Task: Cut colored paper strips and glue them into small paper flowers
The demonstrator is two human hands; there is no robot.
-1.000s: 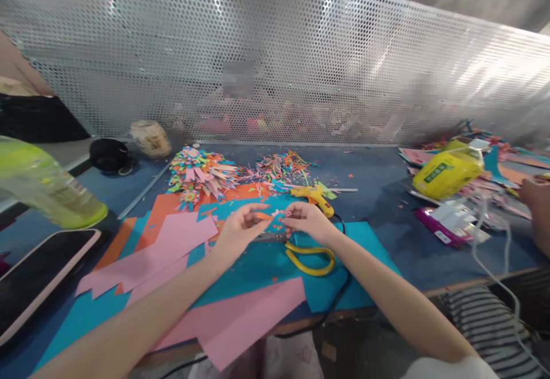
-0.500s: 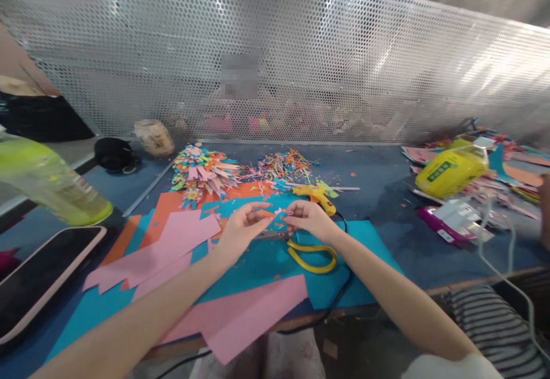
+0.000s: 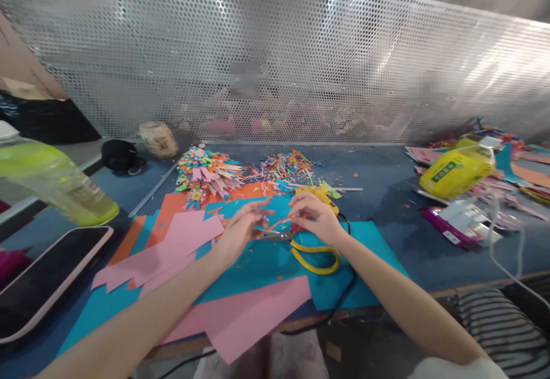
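Both hands have loosened up since a half second ago: the pinch each one had on a tiny bit of paper is gone, and the fingers are spread wider. Only the head view to go on, so all of this is from there.

Left hand [image 3: 249, 222], middle of the frame, is partly open with fingers loosely curved, and nothing shows in it. Right hand [image 3: 315, 217], just right of centre, is loosely curled with a gap between thumb and fingers. Some orange scraps [image 3: 295, 227] are right by its fingertips, but can't tell if it's got hold of one. Scissors [image 3: 285, 235] with yellow handles lie on the blue paper [image 3: 253, 273] just below the hands, and a yellow glue gun [image 3: 329, 200] is partly hidden behind the right hand.

Progress-wise, I'd say a fair bit is done: a layered paper cluster [image 3: 208, 174] sits left of centre toward the back of the counter [image 3: 378, 167], with a heap of thin strips [image 3: 287, 165] next to it. Plenty looks left too, judging by the big pieces of pink paper [image 3: 165, 250] and orange paper [image 3: 171, 202] at centre left. The little bit being worked on seems unfinished to me.
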